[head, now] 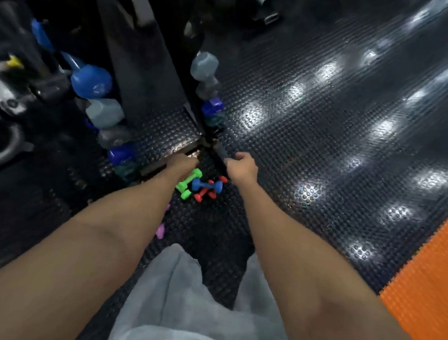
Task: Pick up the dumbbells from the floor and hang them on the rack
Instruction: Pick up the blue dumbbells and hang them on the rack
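While both hands reach down, the left hand (184, 163) looks curled, its hold unclear. The right hand (241, 162) seems to grip a dark bar (220, 152). Take the green dumbbell (187, 184) by its handle.

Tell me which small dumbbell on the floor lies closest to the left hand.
The green dumbbell: it lies right under the left hand, while the blue and red ones lie farther right.

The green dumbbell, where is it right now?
In the head view the green dumbbell lies on the studded floor near the middle, just below the left hand, with the blue dumbbell and red dumbbells beside it on its right.
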`<act>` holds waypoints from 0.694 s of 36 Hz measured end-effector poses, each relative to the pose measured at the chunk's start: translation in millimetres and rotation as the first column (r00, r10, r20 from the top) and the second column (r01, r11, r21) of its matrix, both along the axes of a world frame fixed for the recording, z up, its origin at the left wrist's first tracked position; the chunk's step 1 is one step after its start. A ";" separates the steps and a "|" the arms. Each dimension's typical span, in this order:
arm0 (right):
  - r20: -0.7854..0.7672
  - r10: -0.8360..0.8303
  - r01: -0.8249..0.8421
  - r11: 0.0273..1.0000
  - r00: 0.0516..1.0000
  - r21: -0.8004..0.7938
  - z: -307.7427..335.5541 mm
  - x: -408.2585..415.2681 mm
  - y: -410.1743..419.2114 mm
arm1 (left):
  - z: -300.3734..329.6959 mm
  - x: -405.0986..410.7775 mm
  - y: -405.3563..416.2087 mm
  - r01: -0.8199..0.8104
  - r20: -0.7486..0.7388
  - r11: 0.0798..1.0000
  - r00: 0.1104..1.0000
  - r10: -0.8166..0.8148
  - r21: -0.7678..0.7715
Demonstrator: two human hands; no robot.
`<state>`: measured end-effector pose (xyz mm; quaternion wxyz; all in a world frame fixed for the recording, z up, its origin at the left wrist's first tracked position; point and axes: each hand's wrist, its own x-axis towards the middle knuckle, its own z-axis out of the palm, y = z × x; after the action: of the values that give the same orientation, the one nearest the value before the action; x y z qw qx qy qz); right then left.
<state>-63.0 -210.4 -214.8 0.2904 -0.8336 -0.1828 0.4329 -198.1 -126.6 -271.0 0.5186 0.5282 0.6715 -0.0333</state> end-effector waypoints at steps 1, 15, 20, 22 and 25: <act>-0.012 0.009 -0.009 1.000 1.000 0.001 -17.5 0.9 8.8 | -16.2 5.8 3.5 -0.013 -0.022 1.000 1.000 0.013 -0.011; 0.027 0.047 -0.044 0.994 0.999 -0.099 -316.6 60.2 79.4 | -285.6 72.2 64.8 -0.132 -0.062 0.990 0.989 0.135 0.059; -0.018 0.021 -0.023 0.992 1.000 -0.127 -438.7 64.0 90.1 | -400.2 68.2 78.4 -0.182 -0.081 0.980 0.979 0.189 0.084; -0.033 0.008 -0.013 0.988 0.999 -0.155 -481.9 63.0 94.8 | -444.6 66.0 80.6 -0.241 -0.107 0.969 0.963 0.247 0.061; -0.031 -0.042 0.033 0.968 0.999 -0.248 -533.9 62.0 99.3 | -497.3 63.8 77.6 -0.235 -0.172 0.970 0.955 0.243 0.066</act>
<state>-1.0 -111.1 -748.7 0.1955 -0.8587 -0.1061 0.4617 -134.2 -49.0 -768.2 0.4447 0.4492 0.7749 -0.0025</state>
